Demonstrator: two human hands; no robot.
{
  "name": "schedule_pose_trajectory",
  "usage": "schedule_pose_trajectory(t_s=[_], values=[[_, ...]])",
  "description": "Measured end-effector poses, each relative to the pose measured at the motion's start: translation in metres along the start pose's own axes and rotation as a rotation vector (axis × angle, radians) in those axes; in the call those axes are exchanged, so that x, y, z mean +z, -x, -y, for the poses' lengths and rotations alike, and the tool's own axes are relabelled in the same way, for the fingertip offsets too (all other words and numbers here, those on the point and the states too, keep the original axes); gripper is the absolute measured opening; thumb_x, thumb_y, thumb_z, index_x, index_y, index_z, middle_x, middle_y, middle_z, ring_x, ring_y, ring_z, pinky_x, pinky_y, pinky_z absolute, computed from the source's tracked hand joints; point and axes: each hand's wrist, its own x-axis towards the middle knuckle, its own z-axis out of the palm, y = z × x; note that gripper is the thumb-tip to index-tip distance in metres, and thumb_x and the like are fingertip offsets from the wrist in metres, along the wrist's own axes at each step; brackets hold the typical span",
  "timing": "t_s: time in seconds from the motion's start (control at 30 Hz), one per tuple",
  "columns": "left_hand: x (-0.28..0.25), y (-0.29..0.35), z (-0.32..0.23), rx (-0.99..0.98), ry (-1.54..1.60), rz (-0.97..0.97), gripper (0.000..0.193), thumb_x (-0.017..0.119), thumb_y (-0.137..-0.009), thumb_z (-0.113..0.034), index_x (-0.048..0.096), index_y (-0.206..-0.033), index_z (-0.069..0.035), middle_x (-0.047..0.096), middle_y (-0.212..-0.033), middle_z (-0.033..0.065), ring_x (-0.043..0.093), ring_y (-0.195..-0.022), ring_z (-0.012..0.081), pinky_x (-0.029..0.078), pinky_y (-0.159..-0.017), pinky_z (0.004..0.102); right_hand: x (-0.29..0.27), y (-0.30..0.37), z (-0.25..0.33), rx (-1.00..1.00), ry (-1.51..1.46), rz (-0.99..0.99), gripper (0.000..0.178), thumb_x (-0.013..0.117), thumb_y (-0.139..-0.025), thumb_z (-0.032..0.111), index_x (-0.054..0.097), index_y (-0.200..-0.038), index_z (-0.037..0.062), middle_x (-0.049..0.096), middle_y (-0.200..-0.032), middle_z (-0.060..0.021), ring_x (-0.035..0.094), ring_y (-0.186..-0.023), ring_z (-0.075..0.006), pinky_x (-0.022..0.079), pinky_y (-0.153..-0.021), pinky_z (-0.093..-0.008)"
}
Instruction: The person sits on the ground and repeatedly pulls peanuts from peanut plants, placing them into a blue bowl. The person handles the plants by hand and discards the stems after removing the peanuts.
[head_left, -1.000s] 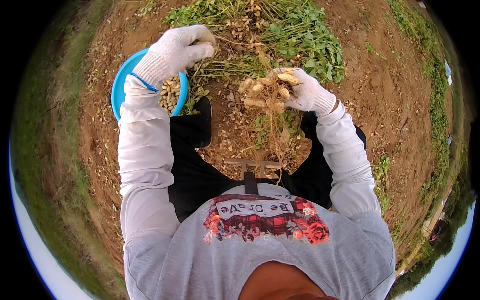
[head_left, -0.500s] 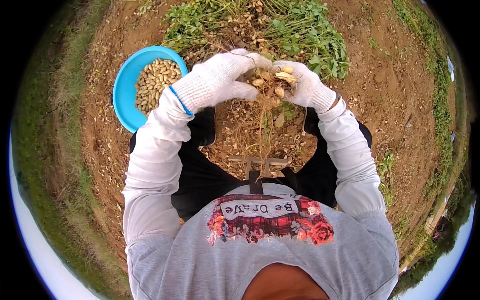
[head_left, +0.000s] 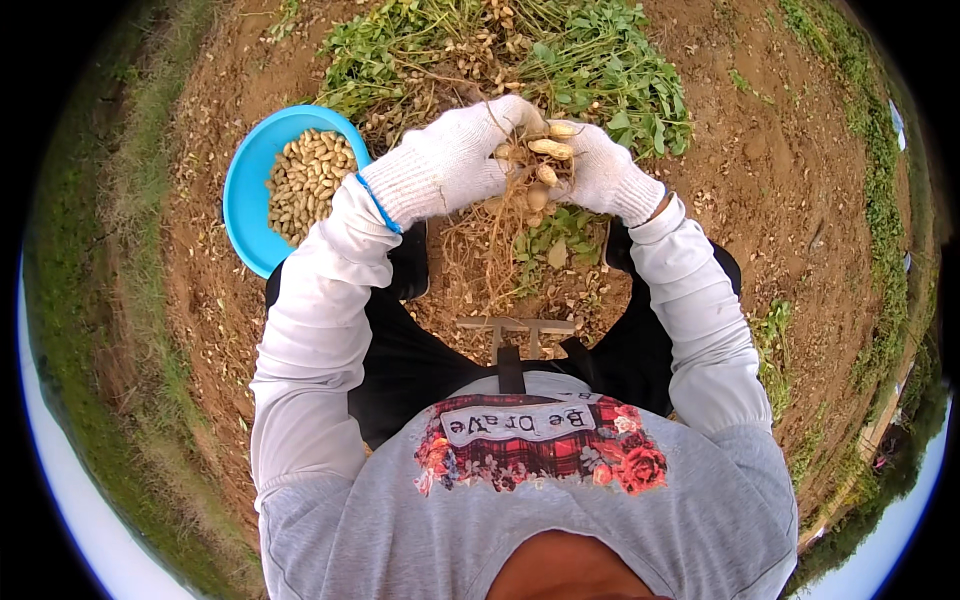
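While both hands meet at chest-front over the ground, a peanut cluster [head_left: 550, 150] sits between them — pale tan pods, pinched at the waist and netted on the skin, with thin, wiry brown roots [head_left: 490, 245] trailing below in a loose tangle. The right hand [head_left: 603, 172], in a ribbed white knit glove, holds the cluster from its right side, fingers curled behind the pods and partly hidden by them. The left hand [head_left: 448, 155], gloved alike with a blue band [head_left: 380, 205] at the cuff, reaches around the left side; its fingers are bent and fairly narrow about the cluster, though I cannot tell whether the tips pinch a pod.

Beyond the left cuff stands a smooth, round, blue plastic basin [head_left: 252, 225], its right edge just beside the glove. Loose peanuts [head_left: 310, 180], knobbly and dull beige, heap toward that right edge, leaving the left wall bare. Past the hands lies a pile of leafy green plants [head_left: 625, 75], stems spread out, with more pods among them. Nearer the body, a pale, straight-edged wooden frame [head_left: 516, 325] shows between black trousers [head_left: 640, 320] — around it, crumbly brown soil [head_left: 770, 200] is flecked with dry bits.
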Motion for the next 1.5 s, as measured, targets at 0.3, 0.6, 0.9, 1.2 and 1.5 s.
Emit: schedule_pose_trajectory(t_s=[0.3, 0.6, 0.9, 1.2, 1.5], values=[[0.010, -0.002, 0.001, 0.039, -0.165, -0.028, 0.029, 0.073, -0.091, -0.008, 0.064, -0.119, -0.007, 0.067, -0.108, 0.0151, 0.067, -0.103, 0.0356, 0.055, -0.088, 0.0394, -0.012, -0.001, 0.013, 0.072, -0.006, 0.049, 0.051, 0.086, -0.077, 0.022, 0.066, -0.123, 0.0118, 0.073, -0.114, -0.0114, 0.071, -0.106, -0.0303, 0.059, -0.092, -0.0381], [-0.016, 0.015, -0.008, 0.000, -0.300, 0.282, 0.020, 0.066, -0.098, -0.025, 0.059, -0.108, -0.010, 0.066, -0.085, 0.0172, 0.068, -0.086, 0.0402, 0.053, -0.071, 0.0476, -0.005, -0.001, 0.027, -0.056, -0.106, 0.305, 0.044, 0.076, -0.085, 0.013, 0.066, -0.128, 0.0069, 0.074, -0.108, -0.0120, 0.071, -0.093, -0.0240, 0.058, -0.083, -0.0348], [-0.029, 0.033, -0.015, -0.142, -0.239, 0.408, 0.024, 0.060, -0.103, -0.031, 0.058, -0.111, -0.009, 0.065, -0.082, 0.0166, 0.067, -0.079, 0.0382, 0.051, -0.069, 0.0462, -0.003, -0.003, 0.042, -0.201, 0.047, 0.281, 0.033, 0.072, -0.090, 0.012, 0.070, -0.123, 0.0097, 0.074, -0.109, -0.0133, 0.071, -0.097, -0.0262, 0.059, -0.084, -0.0336], [-0.035, 0.051, -0.026, -0.115, -0.196, 0.525, 0.028, 0.058, -0.105, -0.036, 0.056, -0.107, -0.008, 0.065, -0.082, 0.0188, 0.067, -0.082, 0.0427, 0.052, -0.068, 0.0485, 0.006, 0.001, 0.057, -0.172, 0.233, 0.420, 0.025, 0.074, -0.079, 0.017, 0.072, -0.102, 0.0069, 0.070, -0.085, -0.0165, 0.071, -0.081, -0.0363, 0.058, -0.069, -0.0429], [-0.021, 0.051, -0.017, -0.087, -0.041, 0.557, 0.024, 0.062, -0.100, -0.030, 0.064, -0.107, -0.007, 0.065, -0.078, 0.0185, 0.068, -0.074, 0.0371, 0.053, -0.066, 0.0446, -0.001, 0.007, 0.060, -0.211, 0.176, 0.450, 0.044, 0.077, -0.080, 0.020, 0.072, -0.124, 0.0166, 0.072, -0.095, -0.0155, 0.072, -0.088, -0.0363, 0.059, -0.075, -0.0433]])
